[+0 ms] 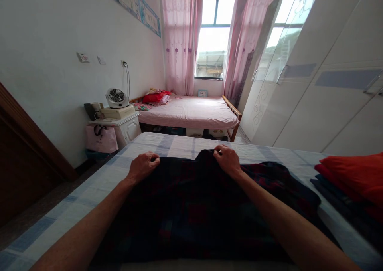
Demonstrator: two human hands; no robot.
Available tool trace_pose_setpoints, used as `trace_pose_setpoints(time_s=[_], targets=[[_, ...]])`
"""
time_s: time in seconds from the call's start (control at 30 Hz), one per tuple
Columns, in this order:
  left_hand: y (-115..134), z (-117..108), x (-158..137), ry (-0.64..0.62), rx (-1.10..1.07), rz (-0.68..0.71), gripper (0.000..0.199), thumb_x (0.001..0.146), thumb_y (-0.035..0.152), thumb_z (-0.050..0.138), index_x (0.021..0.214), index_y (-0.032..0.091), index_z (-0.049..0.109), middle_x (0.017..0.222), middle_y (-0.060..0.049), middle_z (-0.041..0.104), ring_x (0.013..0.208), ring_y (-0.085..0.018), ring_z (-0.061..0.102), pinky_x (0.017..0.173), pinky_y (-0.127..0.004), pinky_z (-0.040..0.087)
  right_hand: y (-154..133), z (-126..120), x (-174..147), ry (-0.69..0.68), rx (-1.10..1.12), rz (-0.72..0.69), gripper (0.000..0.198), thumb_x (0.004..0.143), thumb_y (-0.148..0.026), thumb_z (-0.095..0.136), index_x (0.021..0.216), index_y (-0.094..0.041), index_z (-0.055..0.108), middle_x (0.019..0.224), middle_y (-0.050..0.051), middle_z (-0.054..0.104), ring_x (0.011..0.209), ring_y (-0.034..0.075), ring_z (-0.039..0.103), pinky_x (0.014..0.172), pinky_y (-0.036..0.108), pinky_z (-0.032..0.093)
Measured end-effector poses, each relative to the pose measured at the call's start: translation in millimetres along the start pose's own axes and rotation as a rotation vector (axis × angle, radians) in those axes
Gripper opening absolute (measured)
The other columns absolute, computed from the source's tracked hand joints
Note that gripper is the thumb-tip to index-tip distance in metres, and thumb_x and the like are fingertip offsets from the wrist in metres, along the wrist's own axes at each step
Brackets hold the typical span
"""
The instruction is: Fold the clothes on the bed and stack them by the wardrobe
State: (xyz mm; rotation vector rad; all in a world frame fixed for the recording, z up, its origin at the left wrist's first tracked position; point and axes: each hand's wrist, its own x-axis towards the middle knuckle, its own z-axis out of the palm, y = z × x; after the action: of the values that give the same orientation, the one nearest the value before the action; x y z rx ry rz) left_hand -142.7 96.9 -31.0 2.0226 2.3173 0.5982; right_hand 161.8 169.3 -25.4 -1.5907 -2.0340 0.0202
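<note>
A dark plaid garment (194,207), navy with dull red and green checks, lies spread over the near bed; its exact kind is hard to make out in the dim light. My left hand (142,168) is closed in a pinch on its far left corner. Farther right, my right hand (228,160) pinches the far edge, where the cloth rises in a small fold between the hands. To the right of my right forearm the rest of the garment lies rumpled. The blue-and-white checked sheet (179,145) shows beneath and beyond it.
Folded clothes (356,179), orange-red on top of dark ones, are stacked at the right. Beyond the near bed stands a pink-sheeted bed (191,111). A fan (117,98) sits on a white cabinet (128,129) at left. White wardrobes (323,103) line the right side.
</note>
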Motion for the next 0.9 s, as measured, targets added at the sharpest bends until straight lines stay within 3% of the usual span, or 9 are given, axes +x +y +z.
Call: trace_pose_setpoints(time_s=[0.23, 0.33, 0.4, 0.43, 0.53, 0.6, 0.67, 0.83, 0.9], targets=[[-6.9, 10.4, 7.1, -0.050, -0.071, -0.093, 0.030, 0.078, 0.036, 0.044, 0.084, 0.023, 0.070, 0.093, -0.005, 0.072, 0.088, -0.023, 0.064, 0.070, -0.027, 0.043, 44.5, -53.4, -12.0, 0.365, 0.454, 0.236, 0.025, 0.078, -0.036, 0.049, 0.086, -0.018, 0.066, 0.069, 0.002, 0.063, 0.064, 0.017, 0.055, 0.066, 0.030, 0.042], [-7.1, 15.1, 9.4, -0.078, -0.087, -0.080, 0.030, 0.079, 0.036, 0.043, 0.085, 0.023, 0.070, 0.096, -0.006, 0.071, 0.092, -0.024, 0.063, 0.074, -0.028, 0.043, 60.3, -85.4, -33.3, 0.413, 0.681, 0.243, 0.025, 0.078, -0.041, 0.052, 0.087, -0.020, 0.062, 0.064, -0.002, 0.057, 0.057, 0.013, 0.049, 0.056, 0.026, 0.040], [-8.4, 16.0, 10.5, -0.099, -0.104, -0.070, 0.030, 0.079, 0.036, 0.044, 0.085, 0.023, 0.070, 0.097, -0.006, 0.071, 0.094, -0.024, 0.062, 0.077, -0.029, 0.043, 67.8, -110.0, -55.7, 0.276, 0.808, 0.213, 0.023, 0.077, -0.041, 0.056, 0.086, -0.021, 0.061, 0.063, -0.004, 0.055, 0.055, 0.012, 0.048, 0.053, 0.024, 0.040], [-9.5, 15.7, 10.7, -0.109, -0.117, -0.072, 0.029, 0.079, 0.038, 0.045, 0.084, 0.023, 0.070, 0.096, -0.007, 0.071, 0.095, -0.024, 0.062, 0.079, -0.029, 0.043, 70.4, -122.4, -68.2, 0.143, 0.848, 0.188, 0.022, 0.076, -0.041, 0.058, 0.085, -0.022, 0.061, 0.064, -0.004, 0.055, 0.056, 0.012, 0.049, 0.053, 0.023, 0.040], [-15.5, 12.3, 10.0, -0.127, -0.177, -0.110, 0.032, 0.078, 0.044, 0.047, 0.081, 0.022, 0.069, 0.096, -0.009, 0.071, 0.097, -0.027, 0.062, 0.081, -0.031, 0.043, 73.0, -153.2, -102.0, -0.423, 0.799, 0.059, 0.022, 0.078, -0.041, 0.059, 0.080, -0.019, 0.064, 0.072, 0.001, 0.062, 0.066, 0.015, 0.057, 0.061, 0.026, 0.047], [-20.1, 8.6, 8.8, -0.133, -0.245, -0.145, 0.031, 0.077, 0.045, 0.049, 0.077, 0.021, 0.068, 0.097, -0.010, 0.071, 0.099, -0.028, 0.061, 0.081, -0.032, 0.043, 72.5, -162.0, -113.3, -0.717, 0.705, -0.022, 0.027, 0.081, -0.042, 0.055, 0.081, -0.018, 0.068, 0.081, 0.005, 0.066, 0.076, 0.018, 0.061, 0.069, 0.029, 0.049], [-23.4, 4.7, 7.3, -0.148, -0.340, -0.182, 0.026, 0.074, 0.042, 0.053, 0.074, 0.020, 0.067, 0.093, -0.010, 0.071, 0.097, -0.028, 0.062, 0.076, -0.030, 0.045, 74.1, -157.2, -111.5, -0.766, 0.665, -0.036, 0.032, 0.085, -0.043, 0.050, 0.088, -0.019, 0.069, 0.088, 0.007, 0.068, 0.081, 0.020, 0.063, 0.072, 0.030, 0.050], [-20.5, -4.2, -1.1, -0.239, -0.691, -0.266, 0.036, 0.070, 0.041, 0.058, 0.097, 0.018, 0.065, 0.075, -0.004, 0.070, 0.071, -0.020, 0.065, 0.059, -0.027, 0.048, 93.1, -93.7, -67.8, -0.292, 0.344, -0.036, 0.033, 0.085, -0.034, 0.046, 0.109, -0.021, 0.065, 0.110, 0.008, 0.067, 0.101, 0.024, 0.062, 0.090, 0.036, 0.047], [-17.9, -7.3, -8.0, -0.233, -0.816, -0.306, 0.040, 0.071, 0.041, 0.058, 0.104, 0.018, 0.061, 0.078, -0.003, 0.069, 0.067, -0.016, 0.064, 0.058, -0.025, 0.048, 102.1, -61.5, -50.2, -0.209, 0.149, -0.093, 0.038, 0.083, -0.026, 0.045, 0.117, -0.019, 0.061, 0.120, 0.009, 0.063, 0.108, 0.025, 0.059, 0.096, 0.038, 0.043]])
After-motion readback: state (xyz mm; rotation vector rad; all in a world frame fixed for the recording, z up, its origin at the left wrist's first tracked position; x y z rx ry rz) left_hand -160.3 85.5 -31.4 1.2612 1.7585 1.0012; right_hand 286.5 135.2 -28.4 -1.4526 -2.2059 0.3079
